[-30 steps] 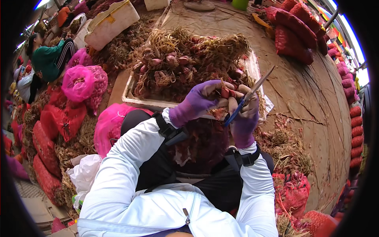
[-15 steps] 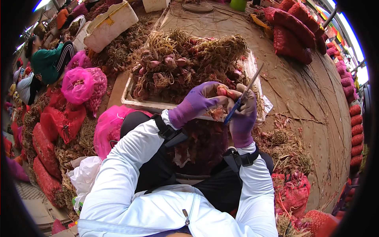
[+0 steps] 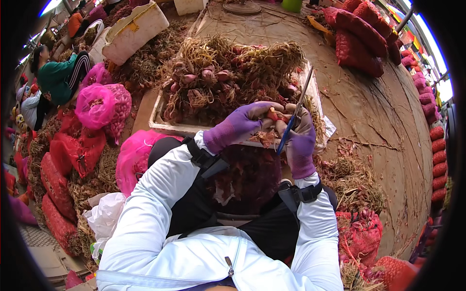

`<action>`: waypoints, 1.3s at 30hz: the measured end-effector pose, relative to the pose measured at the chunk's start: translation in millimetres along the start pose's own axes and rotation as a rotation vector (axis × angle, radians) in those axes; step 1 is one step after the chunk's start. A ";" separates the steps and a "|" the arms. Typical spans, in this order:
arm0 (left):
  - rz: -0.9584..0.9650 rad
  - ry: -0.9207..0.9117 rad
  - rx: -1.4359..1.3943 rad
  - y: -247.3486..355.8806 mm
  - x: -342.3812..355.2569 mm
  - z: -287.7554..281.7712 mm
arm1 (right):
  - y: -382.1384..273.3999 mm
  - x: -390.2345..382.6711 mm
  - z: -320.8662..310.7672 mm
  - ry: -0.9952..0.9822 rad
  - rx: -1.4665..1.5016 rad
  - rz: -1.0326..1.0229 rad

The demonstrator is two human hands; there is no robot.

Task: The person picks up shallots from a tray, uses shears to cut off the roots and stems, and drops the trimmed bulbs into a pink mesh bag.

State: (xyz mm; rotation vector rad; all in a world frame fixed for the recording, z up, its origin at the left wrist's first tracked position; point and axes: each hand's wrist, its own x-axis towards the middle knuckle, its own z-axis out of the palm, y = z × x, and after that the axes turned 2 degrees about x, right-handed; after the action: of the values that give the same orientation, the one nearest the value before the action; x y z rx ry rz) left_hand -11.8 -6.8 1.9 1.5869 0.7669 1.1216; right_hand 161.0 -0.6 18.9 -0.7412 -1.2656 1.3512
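Note:
Both my hands wear purple knitted gloves with greyish palms. My left hand is closed, its fingers and thumb pinching a small reddish shallot with loose peel around it. Close beside it, my right hand grips a slim knife with a blue handle, the long blade pointing up and away. The right thumb reaches across to the shallot. Just beyond my hands stands a white foam box, heaped with dried bunches of shallots. Between my knees sits a dark container with shallots and skins in it.
Dry stalks and peelings lie to my right, beside a red net bag. Pink mesh bags and red sacks crowd the left. Full red sacks stand far right. A person in green sits far left.
The knife has swung more upright and its blade has shifted left. Both hands have moved slightly, staying close together around the shallot.

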 end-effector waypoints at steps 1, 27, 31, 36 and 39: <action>-0.053 -0.010 -0.156 -1.8 -1.6 0.7 | 0.3 0.5 -1.4 0.000 0.001 -0.001; -0.245 0.141 0.061 27.0 -9.4 -25.9 | 8.7 -0.6 -12.9 -0.178 -0.684 0.093; -0.067 0.052 0.009 14.2 -7.4 -20.1 | 7.7 1.7 -20.6 -0.056 0.088 0.296; 0.161 0.053 -0.197 -3.9 -2.0 -1.9 | -0.9 -0.2 -3.3 -0.129 0.310 0.428; 0.153 0.028 -0.209 -1.6 0.1 -7.4 | -10.3 3.1 -1.5 -0.145 0.321 0.312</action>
State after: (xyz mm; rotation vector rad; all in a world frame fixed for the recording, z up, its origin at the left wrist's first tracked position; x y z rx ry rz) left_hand -18.5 -3.6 0.9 1.4750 0.5336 1.2931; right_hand 164.6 1.2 29.0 -0.6394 -1.0346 1.8393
